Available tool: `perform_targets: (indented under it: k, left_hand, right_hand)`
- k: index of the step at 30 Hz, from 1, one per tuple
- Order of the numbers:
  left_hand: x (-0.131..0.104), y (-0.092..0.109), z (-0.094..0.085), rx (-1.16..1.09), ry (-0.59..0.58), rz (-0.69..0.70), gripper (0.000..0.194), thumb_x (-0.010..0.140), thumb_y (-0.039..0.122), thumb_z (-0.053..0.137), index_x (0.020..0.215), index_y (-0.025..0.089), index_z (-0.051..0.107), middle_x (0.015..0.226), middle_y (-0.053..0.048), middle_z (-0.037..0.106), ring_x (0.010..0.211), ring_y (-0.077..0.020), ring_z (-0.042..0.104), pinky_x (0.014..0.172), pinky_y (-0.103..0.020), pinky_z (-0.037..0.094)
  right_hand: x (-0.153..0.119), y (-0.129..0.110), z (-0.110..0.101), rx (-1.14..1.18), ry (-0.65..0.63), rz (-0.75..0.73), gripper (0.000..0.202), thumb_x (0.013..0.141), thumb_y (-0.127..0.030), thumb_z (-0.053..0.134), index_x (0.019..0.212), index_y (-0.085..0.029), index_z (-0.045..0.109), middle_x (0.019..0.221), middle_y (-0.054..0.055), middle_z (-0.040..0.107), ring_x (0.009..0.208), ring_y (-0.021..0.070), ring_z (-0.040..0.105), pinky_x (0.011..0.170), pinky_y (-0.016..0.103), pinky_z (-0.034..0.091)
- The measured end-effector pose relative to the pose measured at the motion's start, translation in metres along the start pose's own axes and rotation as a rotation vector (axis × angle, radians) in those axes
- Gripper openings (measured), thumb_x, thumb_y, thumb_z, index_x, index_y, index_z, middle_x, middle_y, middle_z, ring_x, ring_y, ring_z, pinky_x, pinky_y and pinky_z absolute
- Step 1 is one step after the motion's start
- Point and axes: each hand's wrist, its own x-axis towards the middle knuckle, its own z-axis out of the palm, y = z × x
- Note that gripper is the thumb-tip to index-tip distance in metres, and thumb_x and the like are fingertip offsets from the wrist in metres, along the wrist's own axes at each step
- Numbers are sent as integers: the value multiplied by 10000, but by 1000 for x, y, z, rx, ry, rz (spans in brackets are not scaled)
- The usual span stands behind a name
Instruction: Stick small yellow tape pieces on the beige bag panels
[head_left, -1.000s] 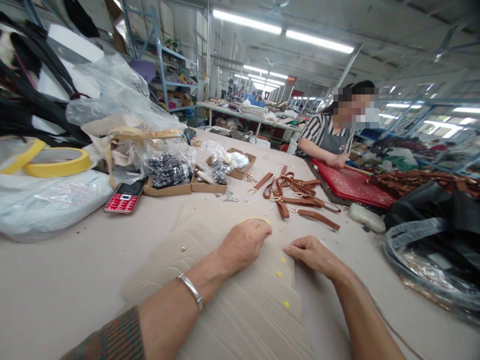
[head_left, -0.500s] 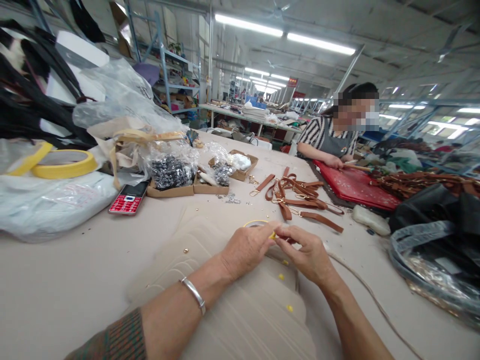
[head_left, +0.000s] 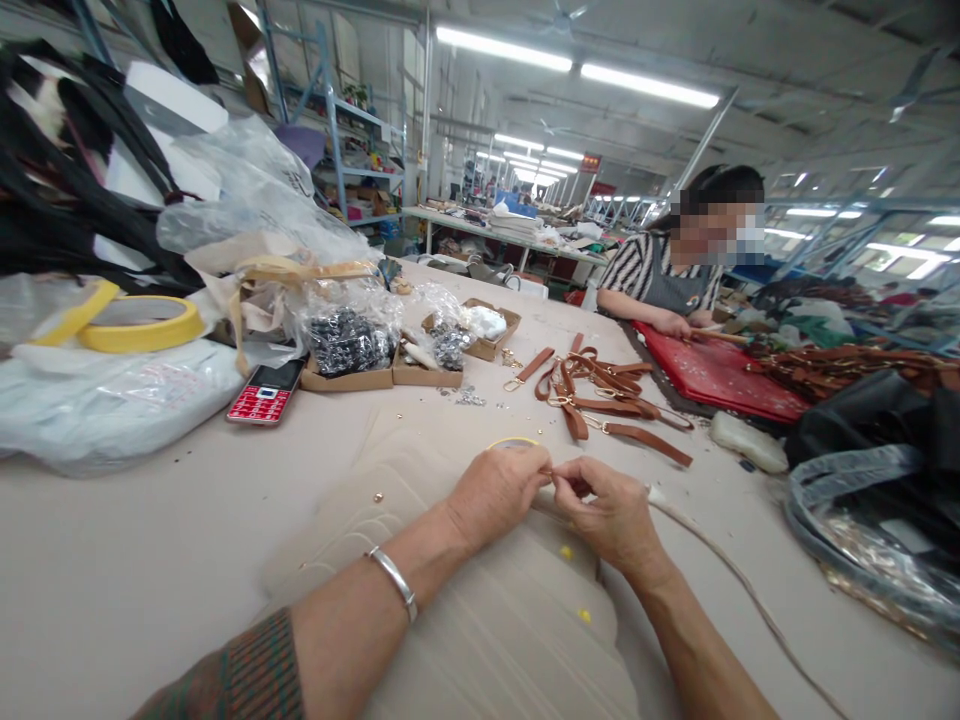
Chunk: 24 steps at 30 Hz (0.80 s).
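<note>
My left hand (head_left: 501, 500), with a silver bangle on its wrist, is closed around a roll of yellow tape (head_left: 514, 442); only the roll's far rim shows. My right hand (head_left: 606, 510) meets it fingertip to fingertip, thumb and forefinger pinched together. What sits in that pinch is too small to make out. Beneath both hands lies a fanned stack of beige sheet pieces (head_left: 465, 620). Small yellow bits (head_left: 566, 552) stick to the stack's right side, and a gold-coloured stud (head_left: 378, 497) rests on its left part.
Brown straps with gold clasps (head_left: 592, 390) lie beyond my hands. Cardboard boxes of hardware (head_left: 352, 378) and a red phone (head_left: 262, 392) are at left, near larger yellow tape rolls (head_left: 142, 325). A cord (head_left: 739, 570) runs at right. A co-worker (head_left: 667, 275) works over a red pad (head_left: 724, 375).
My fingertips have drawn closer, and the yellow bit seen between them is hidden now. My right hand has turned slightly and covers one yellow bit on the stack. The view has shifted slightly.
</note>
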Motion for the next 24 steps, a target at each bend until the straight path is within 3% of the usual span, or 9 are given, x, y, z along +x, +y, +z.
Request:
perform_targets:
  k: [6, 10, 16, 24]
  left_hand:
    - [0, 3, 0, -7, 144, 67, 159, 924, 160, 460, 780, 184, 522, 769, 0, 581, 751, -144, 541, 697, -235, 409]
    - [-2, 4, 1, 39, 149, 52, 128, 934, 174, 458, 838, 185, 542, 829, -7, 614, 792, -146, 560, 722, -243, 415]
    - [0, -2, 11, 368, -120, -49, 114, 928, 173, 458, 900, 193, 567, 895, -37, 635, 842, -207, 573, 677, -291, 439]
    - [0, -5, 13, 429, -172, -28, 142, 909, 131, 437, 940, 193, 561, 959, -57, 609, 906, -225, 534, 767, -338, 450]
  right_hand:
    - [10, -7, 2, 435, -45, 524, 176, 729, -334, 621, 677, -167, 643, 492, -19, 598, 437, 114, 542, 467, 224, 438]
    - [15, 20, 1, 559, 58, 760, 209, 633, -369, 683, 636, -170, 619, 489, -29, 577, 442, 106, 530, 458, 222, 477]
    - [10, 66, -5, 515, -57, 854, 280, 624, -405, 703, 682, -135, 651, 547, 20, 632, 409, 90, 517, 413, 210, 444]
    - [11, 66, 8, 313, -136, 804, 278, 679, -434, 660, 679, -156, 649, 489, -29, 577, 361, 76, 460, 375, 195, 358]
